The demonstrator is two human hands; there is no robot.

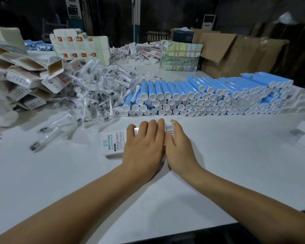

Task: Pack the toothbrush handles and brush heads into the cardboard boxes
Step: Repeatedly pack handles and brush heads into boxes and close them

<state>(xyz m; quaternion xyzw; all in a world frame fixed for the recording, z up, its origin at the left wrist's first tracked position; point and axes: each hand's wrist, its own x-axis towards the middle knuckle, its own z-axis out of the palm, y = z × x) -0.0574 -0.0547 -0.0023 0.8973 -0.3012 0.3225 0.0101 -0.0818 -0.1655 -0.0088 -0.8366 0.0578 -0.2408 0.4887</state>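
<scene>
A: Tabletop first, white flat surface (218, 164), fills most of what we see. At the back right we've got big brown corrugated cartons (236, 55).

B: Yep. Next biggest, the long stack of blue plastic toothbrush handles w/ white end caps (209, 95), caps facing us, several layers, mid-table to the right.

A: Left of that stack, touching it, a heap of clear-bagged white brush heads (95, 88). A few strays lie nearer us on the left.

B: Far left, we see a jumble of open white printed cardboard boxes (25, 74), some w/ flaps up.

A: Now the task piece: one small white cardboard box w/ green lettering and a barcode (113, 143), lying flat at table centre, just in front of the handle stack.

B: Both hands are on it. Left hand (143, 147) lies palm down over its middle, fingers straight, pressing. Right hand (178, 145) sits side by side w/ the left, touching it, fingers straight over the barcode end.
</scene>
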